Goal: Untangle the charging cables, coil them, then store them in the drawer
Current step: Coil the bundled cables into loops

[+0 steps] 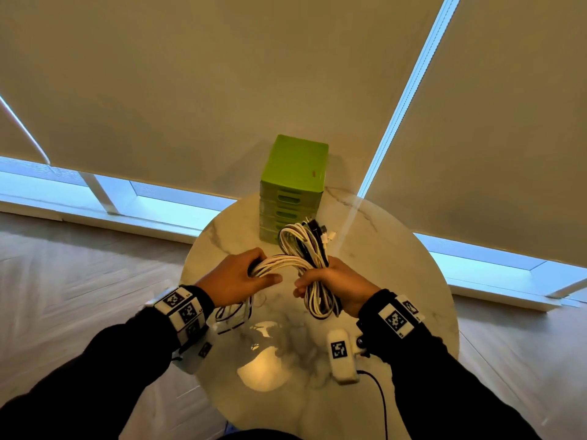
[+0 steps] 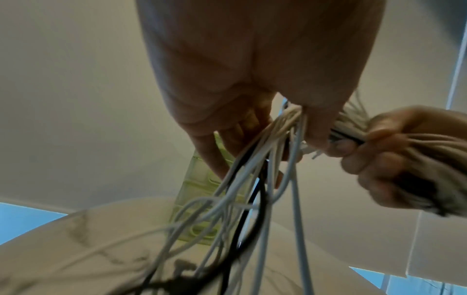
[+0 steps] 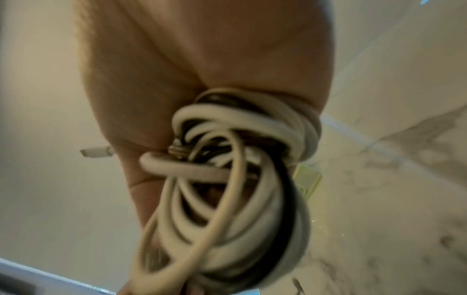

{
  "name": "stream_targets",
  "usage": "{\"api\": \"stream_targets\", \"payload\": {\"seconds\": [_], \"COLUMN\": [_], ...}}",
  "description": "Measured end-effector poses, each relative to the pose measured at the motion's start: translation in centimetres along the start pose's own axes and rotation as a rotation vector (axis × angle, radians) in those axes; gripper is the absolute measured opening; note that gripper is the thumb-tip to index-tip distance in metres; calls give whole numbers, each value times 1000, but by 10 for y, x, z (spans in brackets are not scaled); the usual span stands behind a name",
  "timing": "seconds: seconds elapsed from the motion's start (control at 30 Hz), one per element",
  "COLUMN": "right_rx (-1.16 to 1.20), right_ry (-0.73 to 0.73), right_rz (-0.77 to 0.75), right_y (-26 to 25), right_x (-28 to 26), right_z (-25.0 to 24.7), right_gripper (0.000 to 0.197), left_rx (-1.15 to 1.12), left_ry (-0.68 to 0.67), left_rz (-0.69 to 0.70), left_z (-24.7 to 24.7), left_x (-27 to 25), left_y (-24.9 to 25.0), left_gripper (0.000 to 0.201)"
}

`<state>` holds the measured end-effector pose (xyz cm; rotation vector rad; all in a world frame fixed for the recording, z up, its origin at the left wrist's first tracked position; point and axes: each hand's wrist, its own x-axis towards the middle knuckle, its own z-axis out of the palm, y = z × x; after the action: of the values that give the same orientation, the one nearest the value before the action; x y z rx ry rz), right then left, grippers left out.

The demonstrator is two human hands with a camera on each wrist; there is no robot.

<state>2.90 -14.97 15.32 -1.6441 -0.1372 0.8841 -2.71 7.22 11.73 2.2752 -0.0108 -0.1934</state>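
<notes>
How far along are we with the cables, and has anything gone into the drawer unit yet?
Done: nothing looks stored; the green drawer unit shows all its drawers shut. In hand: the right hand grips a looped bundle of white and black cables, while the left hand holds strands running from it, with loose ends hanging toward the marble table. Left: finish separating and coiling, open a drawer, put the coils in.

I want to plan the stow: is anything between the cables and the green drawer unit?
Nothing visible on the table lies between. The cables, held by left hand and right hand, hang just in front of the drawer unit. Its drawers all look closed, so one must be opened first.
</notes>
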Motion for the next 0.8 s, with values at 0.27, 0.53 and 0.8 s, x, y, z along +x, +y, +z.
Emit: {"api": "stream_targets", "payload": {"seconds": [0.27, 0.53, 0.8], "right_rx": [-1, -262, -270], "right_ry": [-47, 63, 12], "right_rz": [-59, -141, -283], "right_y": [3, 5, 8], "right_x": [-8, -9, -13], "right_z": [-1, 1, 21], "right_gripper": [26, 23, 32], "left_rx": [82, -546, -1162], "left_ry": [116, 148, 246], "left_rz": [90, -48, -151], "left_z": [-10, 11, 27], "left_x": [9, -1, 1], "left_y": [-5, 15, 59], "left_gripper": [49, 17, 24]}}
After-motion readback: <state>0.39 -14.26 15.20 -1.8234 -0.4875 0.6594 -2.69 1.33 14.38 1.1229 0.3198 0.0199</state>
